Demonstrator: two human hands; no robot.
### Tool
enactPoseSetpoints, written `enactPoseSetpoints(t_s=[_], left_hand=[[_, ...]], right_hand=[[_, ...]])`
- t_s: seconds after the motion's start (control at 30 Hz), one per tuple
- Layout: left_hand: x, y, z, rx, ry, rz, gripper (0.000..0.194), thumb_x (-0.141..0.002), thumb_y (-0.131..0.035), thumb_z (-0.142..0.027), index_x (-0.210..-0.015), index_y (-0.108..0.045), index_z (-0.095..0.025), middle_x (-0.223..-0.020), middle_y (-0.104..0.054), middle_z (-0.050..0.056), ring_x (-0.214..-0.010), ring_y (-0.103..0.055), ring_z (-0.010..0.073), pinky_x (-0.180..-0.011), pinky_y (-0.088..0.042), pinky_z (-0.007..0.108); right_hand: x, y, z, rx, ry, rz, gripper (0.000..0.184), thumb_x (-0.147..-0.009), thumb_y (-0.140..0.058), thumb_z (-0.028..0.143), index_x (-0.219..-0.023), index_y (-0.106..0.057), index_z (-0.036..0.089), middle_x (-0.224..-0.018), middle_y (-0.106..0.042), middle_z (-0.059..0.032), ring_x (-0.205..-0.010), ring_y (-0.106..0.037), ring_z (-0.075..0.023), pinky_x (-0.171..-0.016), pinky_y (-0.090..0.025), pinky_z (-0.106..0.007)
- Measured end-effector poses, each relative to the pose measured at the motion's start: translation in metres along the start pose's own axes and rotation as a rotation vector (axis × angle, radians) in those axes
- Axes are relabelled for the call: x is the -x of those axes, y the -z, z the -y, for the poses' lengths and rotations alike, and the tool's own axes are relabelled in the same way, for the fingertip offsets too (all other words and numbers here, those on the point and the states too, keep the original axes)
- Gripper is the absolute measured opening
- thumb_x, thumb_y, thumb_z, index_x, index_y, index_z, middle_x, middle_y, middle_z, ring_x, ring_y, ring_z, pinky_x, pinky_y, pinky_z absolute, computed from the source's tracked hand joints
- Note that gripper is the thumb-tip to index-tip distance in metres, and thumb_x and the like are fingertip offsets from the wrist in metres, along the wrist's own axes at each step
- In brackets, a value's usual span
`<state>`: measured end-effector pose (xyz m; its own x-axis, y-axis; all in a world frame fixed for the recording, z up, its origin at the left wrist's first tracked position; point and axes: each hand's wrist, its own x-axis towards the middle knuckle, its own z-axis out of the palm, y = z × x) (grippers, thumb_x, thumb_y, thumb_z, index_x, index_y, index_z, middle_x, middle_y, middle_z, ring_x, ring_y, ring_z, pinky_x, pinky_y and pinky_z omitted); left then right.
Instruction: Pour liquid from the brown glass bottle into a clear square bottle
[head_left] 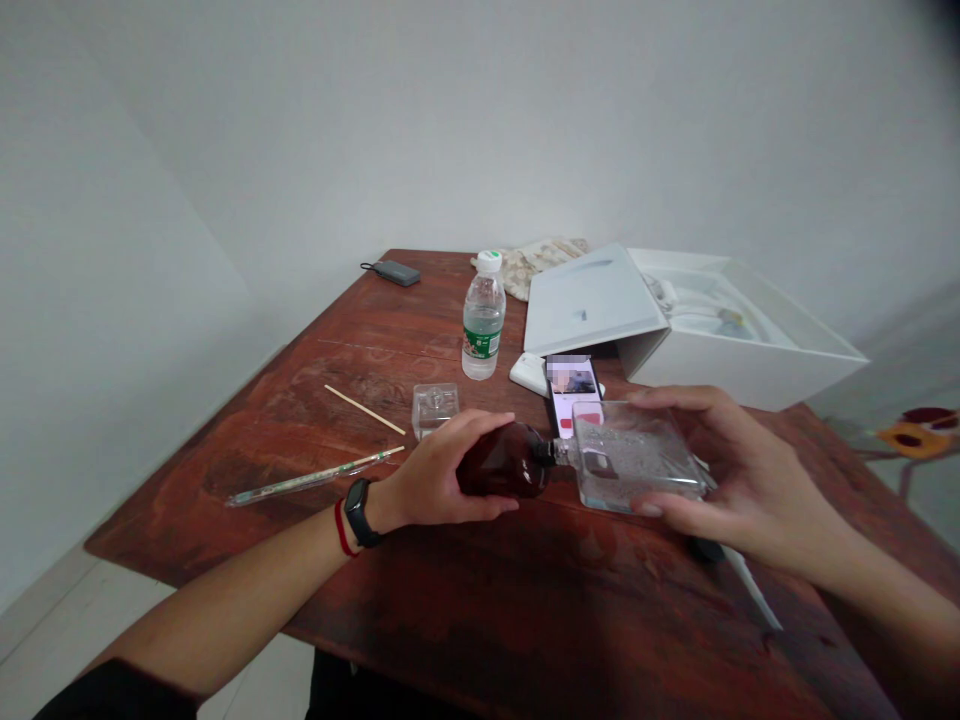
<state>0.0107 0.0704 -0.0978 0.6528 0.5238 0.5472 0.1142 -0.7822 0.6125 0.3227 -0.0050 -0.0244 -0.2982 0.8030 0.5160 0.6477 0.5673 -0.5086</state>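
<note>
My left hand (439,470) is wrapped round a dark brown bottle (504,460) lying on its side just above the wooden table (465,610). The bottle's dark neck meets the opening of a clear flat square bottle (634,455). My right hand (724,465) grips that clear bottle from the right, thumb below and fingers over its top edge. The clear bottle looks mostly empty, with a speckled look inside. A black watch and a red band sit on my left wrist.
Behind the hands lie a phone (574,390) with a lit screen, a small clear square cap (435,407), a plastic water bottle (482,318), a wooden stick (364,409) and a thin glass rod (311,480). An open white box (697,320) stands at the back right.
</note>
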Motion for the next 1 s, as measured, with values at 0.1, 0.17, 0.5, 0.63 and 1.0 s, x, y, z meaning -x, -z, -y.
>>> enactPoseSetpoints(t_s=[0.1, 0.17, 0.5, 0.63, 1.0], left_hand=[[-0.0003, 0.0004, -0.001, 0.002, 0.002, 0.0, 0.086, -0.083, -0.088, -0.046, -0.155, -0.045, -0.024, -0.142, -0.063, 0.016, -0.127, -0.063, 0.0361, -0.109, -0.053, 0.053], [-0.0005, 0.0005, -0.0013, -0.001, 0.001, 0.002, 0.086, -0.083, -0.088, -0.045, -0.154, -0.046, -0.024, -0.142, -0.063, 0.016, -0.127, -0.063, 0.0358, -0.109, -0.053, 0.053], [0.0003, 0.0, -0.0011, 0.019, 0.011, 0.001, 0.088, -0.082, -0.09, -0.043, -0.155, -0.045, -0.026, -0.142, -0.062, 0.015, -0.127, -0.062, 0.0355, -0.109, -0.052, 0.055], [0.0009, -0.0005, -0.0006, 0.015, 0.016, -0.003, 0.088, -0.082, -0.091, -0.042, -0.155, -0.045, -0.026, -0.142, -0.062, 0.015, -0.127, -0.062, 0.0358, -0.109, -0.052, 0.055], [0.0003, 0.0002, -0.0016, 0.03, 0.022, 0.0, 0.086, -0.082, -0.09, -0.043, -0.154, -0.046, -0.026, -0.142, -0.063, 0.015, -0.126, -0.062, 0.0358, -0.109, -0.053, 0.055]], right_hand=[[0.0001, -0.0005, -0.0008, 0.014, -0.006, -0.01, 0.058, -0.084, -0.083, 0.053, -0.134, -0.06, 0.034, -0.126, -0.075, -0.0072, -0.111, -0.076, -0.0303, -0.093, -0.063, -0.039], [0.0002, -0.0008, -0.0008, 0.005, -0.007, -0.013, 0.058, -0.084, -0.083, 0.053, -0.134, -0.06, 0.035, -0.126, -0.075, -0.0071, -0.112, -0.076, -0.0305, -0.093, -0.063, -0.039], [0.0023, -0.0011, -0.0038, 0.015, -0.015, -0.022, 0.061, -0.082, -0.084, 0.055, -0.134, -0.061, 0.034, -0.128, -0.074, -0.0089, -0.114, -0.075, -0.0337, -0.096, -0.064, -0.046], [0.0041, -0.0002, -0.0036, 0.023, -0.027, -0.016, 0.061, -0.081, -0.085, 0.052, -0.134, -0.06, 0.034, -0.129, -0.073, -0.0093, -0.116, -0.074, -0.0346, -0.098, -0.063, -0.049], [0.0023, 0.0003, -0.0015, 0.036, -0.029, -0.002, 0.06, -0.083, -0.084, 0.051, -0.134, -0.06, 0.033, -0.131, -0.072, -0.011, -0.121, -0.072, -0.0368, -0.102, -0.06, -0.052]])
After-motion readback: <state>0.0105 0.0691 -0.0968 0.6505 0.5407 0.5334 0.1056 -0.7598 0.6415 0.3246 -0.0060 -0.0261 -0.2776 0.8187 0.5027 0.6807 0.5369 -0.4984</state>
